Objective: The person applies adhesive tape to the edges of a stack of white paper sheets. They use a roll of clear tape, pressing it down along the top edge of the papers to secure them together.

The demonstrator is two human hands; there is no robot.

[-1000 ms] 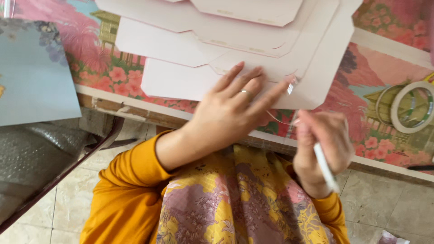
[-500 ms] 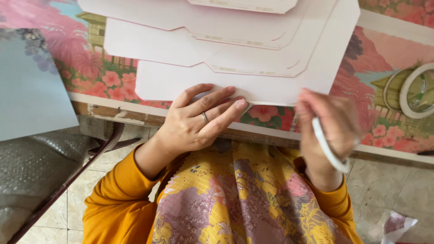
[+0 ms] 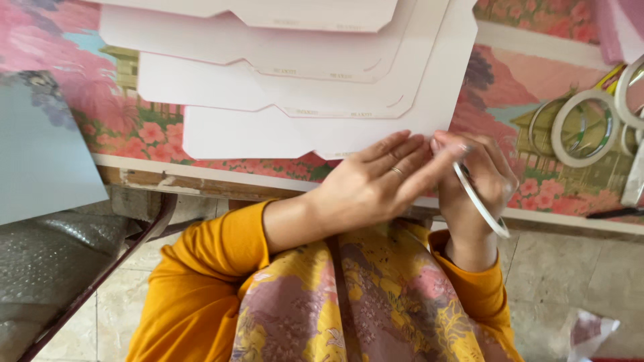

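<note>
The worktop [image 3: 80,100], covered with a pink flowered cloth, is filling the upper half of the frame. On it, at upper centre, a stack of white card cut-outs [image 3: 288,87] is lying in overlapping layers, and its lowest sheet is reaching down to the hands. A pale blue sheet [image 3: 40,161] is lying at the left edge of the frame. At the right edge, several rolls of tape [image 3: 583,127] are lying on the cloth, well apart from the cards.

The left hand [image 3: 376,184] is lying flat at centre, with its fingers stretched out and close together; the fingertips are pressing on the lower edge of the card stack, and a ring is showing on one finger. Its grip is not closing on anything. Just to the right of it, the right hand [image 3: 479,181] is curling shut around a thin white tape ring [image 3: 479,204], which is hanging down from the fingers toward the lap. The two hands are touching each other at the fingertips.
</note>
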